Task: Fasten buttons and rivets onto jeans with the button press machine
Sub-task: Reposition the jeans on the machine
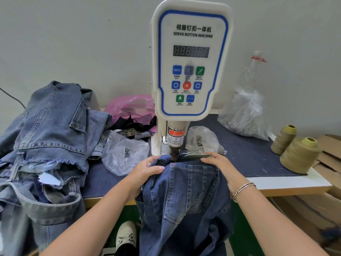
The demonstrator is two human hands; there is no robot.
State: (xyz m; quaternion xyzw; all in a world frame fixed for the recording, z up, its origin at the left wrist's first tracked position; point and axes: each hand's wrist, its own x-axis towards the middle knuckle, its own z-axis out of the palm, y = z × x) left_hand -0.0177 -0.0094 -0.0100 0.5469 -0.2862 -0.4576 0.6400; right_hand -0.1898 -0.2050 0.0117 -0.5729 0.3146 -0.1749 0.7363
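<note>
Jeans (pixel 186 196) at frame centre under press (pixel 173 154); left hand (pixel 145 172) grips fabric, right hand (pixel 219 167) presses flat, fingers straight.

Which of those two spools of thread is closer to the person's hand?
The larger-looking spool at the table's front edge is closer to the right hand. The other spool stands behind it, farther back towards the wall.

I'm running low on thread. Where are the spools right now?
The two olive thread spools stand at the right end of the table, beside cardboard boxes and right of a clear plastic bag.
</note>
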